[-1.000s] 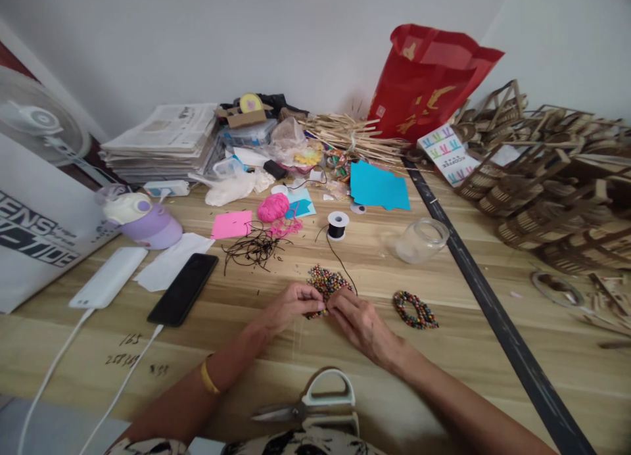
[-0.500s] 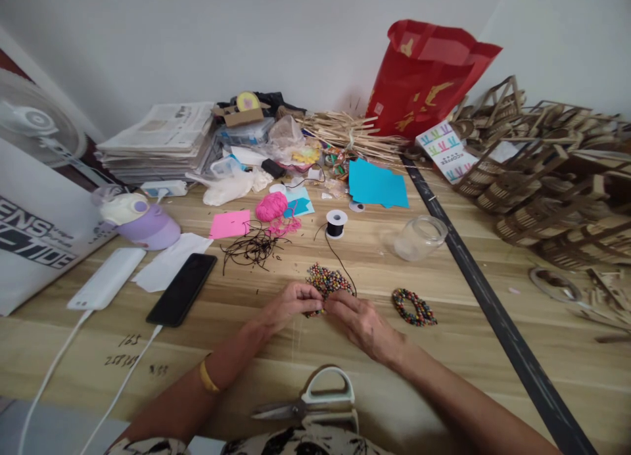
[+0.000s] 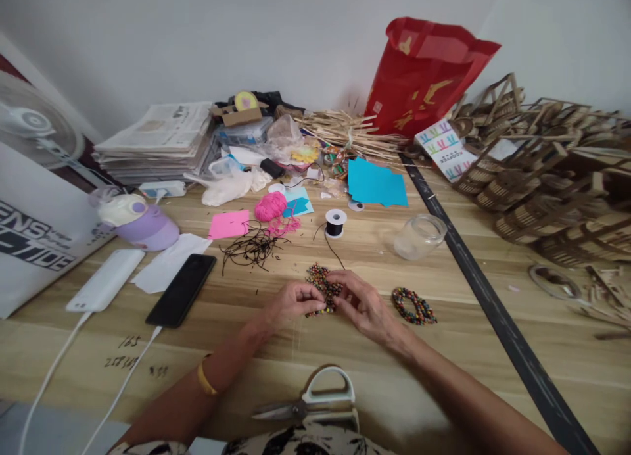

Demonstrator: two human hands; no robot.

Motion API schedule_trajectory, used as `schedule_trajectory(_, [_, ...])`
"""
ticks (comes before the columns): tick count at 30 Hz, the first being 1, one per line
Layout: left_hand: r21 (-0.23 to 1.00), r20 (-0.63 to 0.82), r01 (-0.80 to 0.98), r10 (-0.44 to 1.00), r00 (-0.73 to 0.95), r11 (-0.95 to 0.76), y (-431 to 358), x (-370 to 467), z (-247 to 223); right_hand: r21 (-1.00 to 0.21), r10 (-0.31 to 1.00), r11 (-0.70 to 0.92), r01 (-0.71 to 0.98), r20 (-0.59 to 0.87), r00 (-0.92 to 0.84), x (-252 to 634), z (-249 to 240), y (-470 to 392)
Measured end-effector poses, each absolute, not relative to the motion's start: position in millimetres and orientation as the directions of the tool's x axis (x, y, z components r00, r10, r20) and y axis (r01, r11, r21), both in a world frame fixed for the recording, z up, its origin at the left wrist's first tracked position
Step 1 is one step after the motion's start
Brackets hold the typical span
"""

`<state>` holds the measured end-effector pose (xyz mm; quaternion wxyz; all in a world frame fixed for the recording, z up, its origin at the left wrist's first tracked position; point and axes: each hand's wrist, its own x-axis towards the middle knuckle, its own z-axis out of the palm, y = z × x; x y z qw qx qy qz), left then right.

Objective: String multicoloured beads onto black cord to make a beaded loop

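A small pile of multicoloured beads point(image 3: 319, 272) lies on the wooden table, between and just beyond my two hands. At its left edge my left hand point(image 3: 294, 302) has thumb and forefinger pinched together; whatever is between the tips is too small to make out. My right hand point(image 3: 363, 305) is over the pile's right side, its thumb and fingers apart. Black cord point(image 3: 336, 252) runs from a white spool point(image 3: 336, 223) down behind my right hand, where it is hidden. To the right lies a looped string of beads point(image 3: 414, 306).
White-handled scissors point(image 3: 315, 402) lie close to my body. A glass jar point(image 3: 420, 237) stands at right, and a tangle of black cord point(image 3: 254, 244) at left. A phone point(image 3: 182, 290) is charging, pink yarn point(image 3: 270, 206) lies farther back, and small woven baskets point(image 3: 527, 198) crowd the right.
My right hand has drawn back slightly from my left, its fingers spreading and rising over the beads. The cord beside it is now mostly covered. My left hand stays nearly in place.
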<state>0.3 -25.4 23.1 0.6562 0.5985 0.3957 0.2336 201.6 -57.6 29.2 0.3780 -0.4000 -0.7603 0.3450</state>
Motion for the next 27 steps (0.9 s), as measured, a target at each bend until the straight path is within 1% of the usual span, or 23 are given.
schedule_trajectory(4, [0.974, -0.202, 0.203, 0.795, 0.572, 0.102, -27.6, 1.7, 25.9, -0.909, 0.889, 0.242, 0.339, 0.069, -0.452, 202.4, 33.0, -55.7])
schedule_trajectory(6, [0.972, -0.178, 0.227, 0.808, 0.562, 0.056, -28.8, 1.9, 27.8, -0.941, 0.875, 0.168, 0.295, 0.005, -0.483, 202.8, 34.2, -54.3])
schedule_trajectory(9, [0.965, -0.145, 0.262, 0.821, 0.552, -0.006, -30.1, 2.0, 29.0, -0.967, 0.867, 0.085, 0.238, -0.046, -0.496, 202.9, 34.2, -52.7])
schedule_trajectory(12, [0.958, -0.105, 0.279, 0.828, 0.551, -0.065, -30.8, 2.2, 27.7, -0.972, 0.871, 0.056, 0.227, -0.064, -0.487, 202.2, 31.3, -52.1])
schedule_trajectory(16, [0.949, -0.071, 0.294, 0.834, 0.547, -0.111, -31.5, 3.2, 26.4, -0.965, 0.883, 0.079, 0.25, -0.049, -0.468, 201.7, 25.2, -51.5])
schedule_trajectory(22, [0.944, -0.095, 0.315, 0.83, 0.549, -0.1, -32.6, 4.1, 28.1, -0.966, 0.876, 0.096, 0.242, -0.034, -0.482, 202.4, 24.9, -51.1])
schedule_trajectory(27, [0.944, -0.084, 0.31, 0.834, 0.545, -0.108, -32.1, 3.3, 26.6, -0.962, 0.874, 0.123, 0.244, -0.012, -0.486, 201.2, 26.1, -52.5])
